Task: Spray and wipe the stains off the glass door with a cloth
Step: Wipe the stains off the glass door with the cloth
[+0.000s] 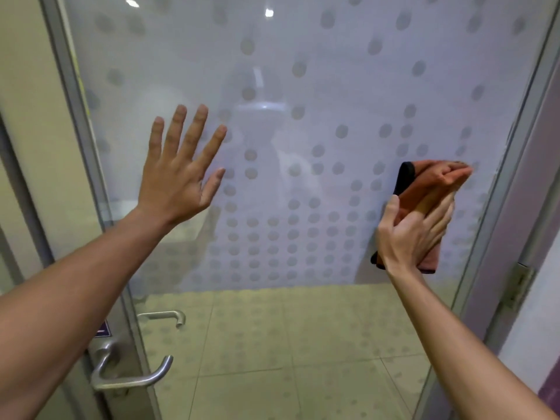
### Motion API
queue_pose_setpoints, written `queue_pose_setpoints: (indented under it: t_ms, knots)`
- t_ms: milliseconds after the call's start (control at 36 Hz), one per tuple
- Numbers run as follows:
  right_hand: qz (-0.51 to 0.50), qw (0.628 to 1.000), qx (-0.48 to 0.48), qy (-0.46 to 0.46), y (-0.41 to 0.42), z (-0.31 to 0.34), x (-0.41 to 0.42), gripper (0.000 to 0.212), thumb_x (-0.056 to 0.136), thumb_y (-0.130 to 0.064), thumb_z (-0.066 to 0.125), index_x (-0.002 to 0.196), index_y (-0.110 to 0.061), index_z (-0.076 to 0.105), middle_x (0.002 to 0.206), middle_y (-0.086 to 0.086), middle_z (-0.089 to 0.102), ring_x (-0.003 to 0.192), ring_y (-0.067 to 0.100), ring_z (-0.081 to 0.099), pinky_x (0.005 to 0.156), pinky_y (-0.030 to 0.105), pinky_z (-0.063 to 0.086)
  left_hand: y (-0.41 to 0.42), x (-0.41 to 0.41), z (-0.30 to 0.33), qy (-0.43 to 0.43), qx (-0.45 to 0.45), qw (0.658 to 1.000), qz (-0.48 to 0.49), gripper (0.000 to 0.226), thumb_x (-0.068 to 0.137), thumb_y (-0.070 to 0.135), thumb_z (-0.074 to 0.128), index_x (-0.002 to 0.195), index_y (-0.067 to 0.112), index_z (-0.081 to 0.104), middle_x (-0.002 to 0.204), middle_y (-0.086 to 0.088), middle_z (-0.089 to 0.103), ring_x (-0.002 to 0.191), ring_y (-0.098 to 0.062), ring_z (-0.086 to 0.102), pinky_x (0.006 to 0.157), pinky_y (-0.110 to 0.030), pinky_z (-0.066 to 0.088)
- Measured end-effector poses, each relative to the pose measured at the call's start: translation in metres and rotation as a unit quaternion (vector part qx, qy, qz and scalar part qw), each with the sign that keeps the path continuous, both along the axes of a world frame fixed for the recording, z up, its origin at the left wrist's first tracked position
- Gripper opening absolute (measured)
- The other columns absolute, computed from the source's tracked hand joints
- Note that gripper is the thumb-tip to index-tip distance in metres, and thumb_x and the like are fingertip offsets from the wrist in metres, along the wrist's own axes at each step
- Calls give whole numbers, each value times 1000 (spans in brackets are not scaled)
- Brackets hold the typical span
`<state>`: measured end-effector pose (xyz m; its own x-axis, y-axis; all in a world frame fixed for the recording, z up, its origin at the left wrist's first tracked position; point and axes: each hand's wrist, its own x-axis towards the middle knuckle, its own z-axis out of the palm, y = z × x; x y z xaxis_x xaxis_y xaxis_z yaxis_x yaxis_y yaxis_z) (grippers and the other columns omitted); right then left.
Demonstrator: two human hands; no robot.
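Two hands worked the glass door (303,86) in the head view: the left hand (178,174) lay spread flat on the pane as a brace, while the right hand (415,228) gripped the folded orange cloth (430,183) against the frosted right side. Stains were hard to make out; firm overlapping strokes toward the frame would likely serve best.

One glass door (303,71) in a metal frame; one orange cloth (424,189); two hands, left hand (178,180) and right hand (415,234); two door handles, one lever (133,377) and one behind the glass (165,316); one hinge (518,286)
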<state>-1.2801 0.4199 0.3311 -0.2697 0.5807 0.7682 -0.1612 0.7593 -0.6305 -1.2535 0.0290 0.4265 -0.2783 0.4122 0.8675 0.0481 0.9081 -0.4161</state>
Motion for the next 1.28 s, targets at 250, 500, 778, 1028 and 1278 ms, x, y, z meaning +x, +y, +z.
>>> queue_pose_setpoints:
  t_ms: [250,500,778,1028,1278]
  knots:
    - [-14,999,30,15,-39,36,4,84,100,-53,44,161,-5,10,169,17,13,153,37,20,122,53,21,-26,5,-20,-1,26,999,19,71,104,55,33,164,23,10,171,-14,7,157,-37,6,125,-60,9]
    - [-36,994,97,39,-89,72,8,86,100,-58,42,159,-1,20,167,20,21,150,40,28,119,52,25,-47,10,-30,-9,42,999,25,75,103,60,30,164,22,9,170,-16,7,157,-40,6,125,-60,9]
    - [-4,952,300,68,-154,84,17,78,97,-56,43,159,-9,31,165,20,26,150,44,27,120,54,23,-45,8,-31,-4,67,997,24,80,101,62,31,164,18,8,168,-22,7,155,-48,7,126,-58,6]
    - [87,886,442,109,-195,18,18,70,99,-51,50,158,-15,34,166,16,26,152,44,25,121,59,23,-46,6,-31,11,59,998,19,79,102,62,31,164,19,8,168,-23,8,155,-47,7,126,-57,4]
    - [151,820,540,113,-198,-73,15,66,100,-39,55,159,-20,33,168,10,26,152,43,24,123,59,19,-47,6,-32,16,57,998,20,78,102,60,33,164,19,9,168,-23,10,154,-48,9,126,-59,7]
